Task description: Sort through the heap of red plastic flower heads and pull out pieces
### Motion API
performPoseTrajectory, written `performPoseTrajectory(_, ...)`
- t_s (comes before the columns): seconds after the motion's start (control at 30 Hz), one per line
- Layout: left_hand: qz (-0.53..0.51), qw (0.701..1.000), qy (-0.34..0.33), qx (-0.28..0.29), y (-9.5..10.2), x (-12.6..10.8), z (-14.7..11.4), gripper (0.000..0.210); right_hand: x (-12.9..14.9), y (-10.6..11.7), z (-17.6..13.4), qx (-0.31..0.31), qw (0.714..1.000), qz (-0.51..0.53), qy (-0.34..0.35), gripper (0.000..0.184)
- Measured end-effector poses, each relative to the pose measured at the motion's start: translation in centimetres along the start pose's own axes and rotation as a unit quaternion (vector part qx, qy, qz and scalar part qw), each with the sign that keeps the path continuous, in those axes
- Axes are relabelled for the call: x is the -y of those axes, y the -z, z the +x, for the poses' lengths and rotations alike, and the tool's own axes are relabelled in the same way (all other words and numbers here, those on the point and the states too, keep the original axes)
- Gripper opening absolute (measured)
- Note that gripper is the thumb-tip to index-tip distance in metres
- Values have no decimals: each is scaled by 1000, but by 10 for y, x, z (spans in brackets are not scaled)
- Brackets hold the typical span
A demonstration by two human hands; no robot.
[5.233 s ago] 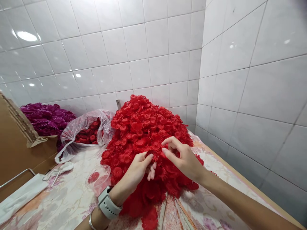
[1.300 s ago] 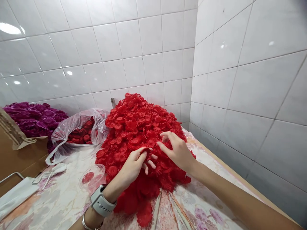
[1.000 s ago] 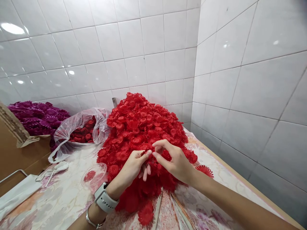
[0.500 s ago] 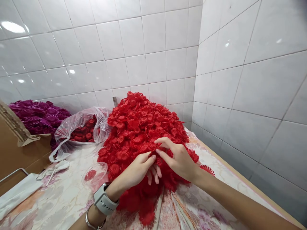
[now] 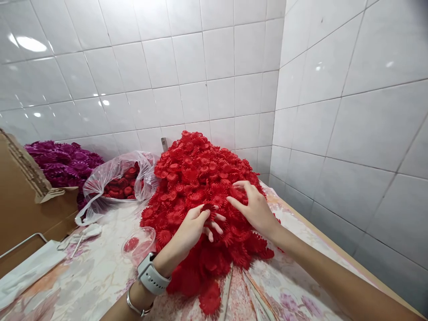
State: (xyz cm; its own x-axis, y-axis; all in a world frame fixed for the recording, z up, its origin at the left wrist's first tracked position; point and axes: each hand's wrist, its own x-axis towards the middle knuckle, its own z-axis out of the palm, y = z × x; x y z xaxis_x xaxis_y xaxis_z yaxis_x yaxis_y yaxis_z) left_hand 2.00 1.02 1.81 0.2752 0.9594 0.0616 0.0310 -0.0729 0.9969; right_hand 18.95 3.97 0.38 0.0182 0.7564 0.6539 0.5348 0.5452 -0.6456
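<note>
A large heap of red artificial flowers (image 5: pixel 197 171) rises in front of me, each with a frilled, petal-like edge. Over its near side, my left hand (image 5: pixel 197 227) pinches a darker red flower (image 5: pixel 209 208) between thumb and forefinger, its other fingers stretched out. To the right, my right hand (image 5: pixel 252 205) hovers at the heap with thumb and fingers apart and nothing visible between them. Beside the left forearm stands a clear plastic tub (image 5: pixel 150 238) with something red in it.
A clear plastic bag (image 5: pixel 115 165) holding dark red pieces lies left of the heap. Behind it are purple flowers (image 5: pixel 63 162) and a cardboard box (image 5: pixel 26 191). Pale sticks (image 5: pixel 254 290) lie at the front on the floral tablecloth (image 5: pixel 96 267). Tiled walls stand behind and right.
My hands have moved apart. The right hand has opened away from the left, up and to the right, while the left still pinches the dark red flower. The whole view has shifted slightly.
</note>
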Motion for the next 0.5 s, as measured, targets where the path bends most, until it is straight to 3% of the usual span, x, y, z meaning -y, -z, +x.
performPoseTrajectory(0.1,5,1000,-1,10,-1,3,0,20,2,-1,-2,56,996,-52,41,8)
performPoseTrajectory(0.3,39,999,15,15,1,9,-1,38,22,6,-12,29,994,17,99,11)
performPoseTrajectory(0.5,117,993,-3,16,1,7,-4,49,35,5,-23,150,975,95,136,18)
